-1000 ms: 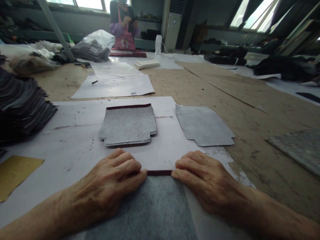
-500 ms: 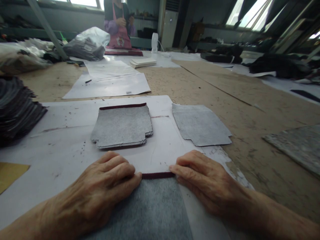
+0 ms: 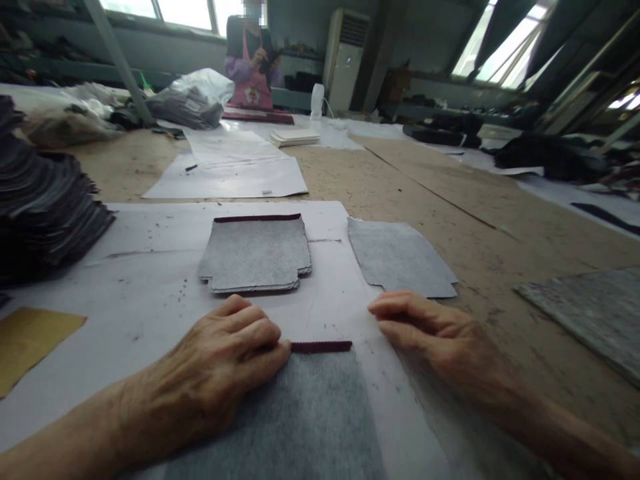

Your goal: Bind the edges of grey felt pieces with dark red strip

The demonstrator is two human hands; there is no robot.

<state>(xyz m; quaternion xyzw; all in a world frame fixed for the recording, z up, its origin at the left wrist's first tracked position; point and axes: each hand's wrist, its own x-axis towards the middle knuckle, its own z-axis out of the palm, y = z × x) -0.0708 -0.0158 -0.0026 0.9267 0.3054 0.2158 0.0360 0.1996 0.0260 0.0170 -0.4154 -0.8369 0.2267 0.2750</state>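
A grey fabric piece (image 3: pixel 305 407) with a narrow maroon folded strip (image 3: pixel 321 347) along its far edge lies in front of me. My left hand (image 3: pixel 220 363) rests on its left side, fingers curled together and the thumb at the strip's left end. Off the fabric, to the right of the strip, is my right hand (image 3: pixel 430 340), holding nothing, with a gap between thumb and fingers. Beyond my left hand sits a small stack of grey pieces (image 3: pixel 257 253), its top one edged in maroon. Beyond my right hand lies another grey piece (image 3: pixel 400 257) without a maroon edge.
White paper (image 3: pixel 145 267) covers this part of the brown table (image 3: pixel 340 173). A tall stack of dark pieces (image 3: pixel 45 207) stands at left, near a yellow card (image 3: pixel 37 343). A thick grey sheet (image 3: pixel 590 313) lies right. Across the table stands a person in a pink apron (image 3: pixel 253 90).
My right hand has let go of the strip's right end and moved up and right, off the fabric. My left hand stays on the fabric. The view has tilted up slightly.
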